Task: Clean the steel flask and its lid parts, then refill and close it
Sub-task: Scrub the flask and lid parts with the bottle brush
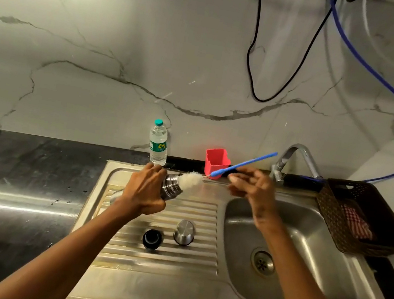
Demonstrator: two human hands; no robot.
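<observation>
While the left hand [145, 190] wraps its fingers round the flask [171, 187], the steel body lies tilted over the drainboard [162, 251], its mouth pointing right and a little away from the person. Only the ribbed, shiny neck shows beyond the knuckles; the rest is hidden under the hand. The white bristles of a brush [192, 179] sit at the mouth, and whether the tip is inside cannot be told. The brush's blue handle [243, 165] slants up to the right, and the right hand [253, 187] pinches it between thumb and fingertips near its middle, above the rim of the sink [285, 254].

On the drainboard, nearer the person, stand two lid parts, apart from each other: a steel cup [184, 232] turned mouth down, bright and smooth, and to its left a black stopper [153, 239].

At the back of the dark surface [16, 170] stands a water bottle [158, 142] with a teal cap, and a red holder [216, 162] sits behind the brush. A tap [296, 161] arches over the sink, and a brown basket [362, 218] with a checked cloth inside rests at the right.
</observation>
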